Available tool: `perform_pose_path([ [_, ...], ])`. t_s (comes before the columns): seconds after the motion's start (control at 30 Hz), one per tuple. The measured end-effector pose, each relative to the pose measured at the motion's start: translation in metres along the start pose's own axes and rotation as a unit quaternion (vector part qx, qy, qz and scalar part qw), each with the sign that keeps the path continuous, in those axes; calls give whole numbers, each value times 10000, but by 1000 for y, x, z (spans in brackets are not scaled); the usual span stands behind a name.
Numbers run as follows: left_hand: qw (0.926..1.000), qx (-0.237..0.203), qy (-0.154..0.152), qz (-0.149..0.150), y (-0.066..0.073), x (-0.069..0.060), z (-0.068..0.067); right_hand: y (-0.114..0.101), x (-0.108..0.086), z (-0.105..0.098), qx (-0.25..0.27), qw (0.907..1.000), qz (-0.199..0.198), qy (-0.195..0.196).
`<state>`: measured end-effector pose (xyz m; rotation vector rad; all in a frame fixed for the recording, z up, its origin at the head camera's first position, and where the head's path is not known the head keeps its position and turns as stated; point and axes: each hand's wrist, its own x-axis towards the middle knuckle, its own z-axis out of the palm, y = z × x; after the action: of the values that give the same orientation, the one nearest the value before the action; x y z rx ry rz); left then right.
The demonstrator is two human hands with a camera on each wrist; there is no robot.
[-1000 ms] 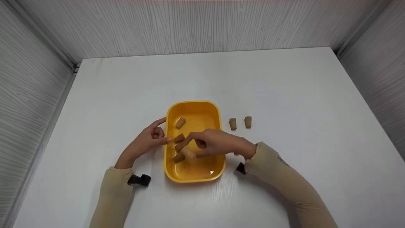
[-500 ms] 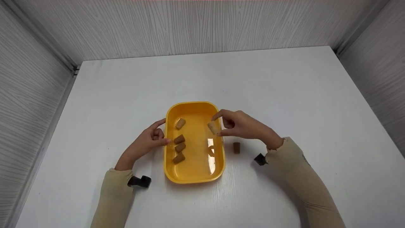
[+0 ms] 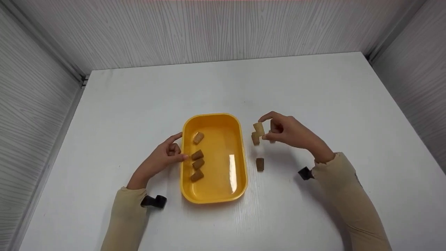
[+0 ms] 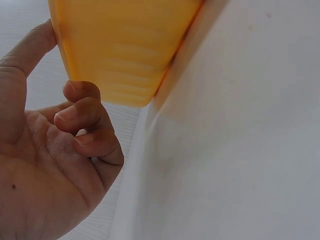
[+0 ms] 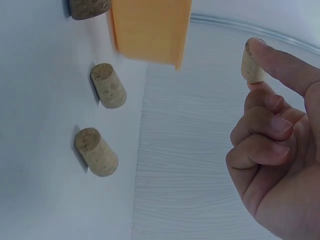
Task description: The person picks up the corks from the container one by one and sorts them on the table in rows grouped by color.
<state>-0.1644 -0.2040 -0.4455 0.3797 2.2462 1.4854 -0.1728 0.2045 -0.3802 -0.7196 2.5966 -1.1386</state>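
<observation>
Between thumb and index finger, my right hand (image 3: pixel 291 132) (image 5: pixel 280 135) pinches a light cork (image 3: pixel 259 129) (image 5: pixel 252 65) above the table, right of the yellow tray (image 3: pixel 214 201) (image 4: pixel 125 50) (image 5: pixel 150 30). Two pale corks lie under and beside this hand, one (image 3: pixel 255 140) (image 5: pixel 109 86) partly covered by the held cork, the other (image 3: pixel 272 138) (image 5: pixel 96 152) mostly behind the fingers. My left hand (image 3: pixel 160 158) (image 4: pixel 60 145) touches the tray's left side with thumb and index finger spread apart, thumb tip at the rim; its other fingers are curled.
Inside the tray, along its left side, lie a lighter cork (image 3: pixel 198 138) and three darker ones (image 3: pixel 197 155). Another dark cork (image 3: pixel 260 164) (image 5: pixel 89 7) rests on the white table (image 3: pixel 223 87) just right of the tray. Grey wood-patterned panels (image 3: pixel 223 31) stand around the table.
My right hand has carried the pinched cork from above the tray's left part, rightward and away from me, out over the table. The left hand keeps its place at the tray.
</observation>
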Motion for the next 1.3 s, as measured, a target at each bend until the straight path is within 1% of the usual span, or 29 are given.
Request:
perform_pose_path([
  [0.1,10000,0,7,12,-1,0,0,8,-4,-4,-110,9997,172,129],
  [0.27,10000,26,21,-11,-1,0,0,23,-12,-10,-322,9982,330,372],
  [0.57,10000,-4,6,-16,-1,-2,0,53,-25,-21,-393,9963,582,490],
  [0.87,9999,-86,-5,-52,-1,0,-1,67,-30,-27,-599,9910,1143,361],
  [1.07,9999,-59,4,-131,-1,0,-1,70,-31,-26,-871,9852,1463,188],
  [1.3,9999,-19,-3,-118,-1,0,0,73,-28,-23,-1110,9780,1765,17],
])
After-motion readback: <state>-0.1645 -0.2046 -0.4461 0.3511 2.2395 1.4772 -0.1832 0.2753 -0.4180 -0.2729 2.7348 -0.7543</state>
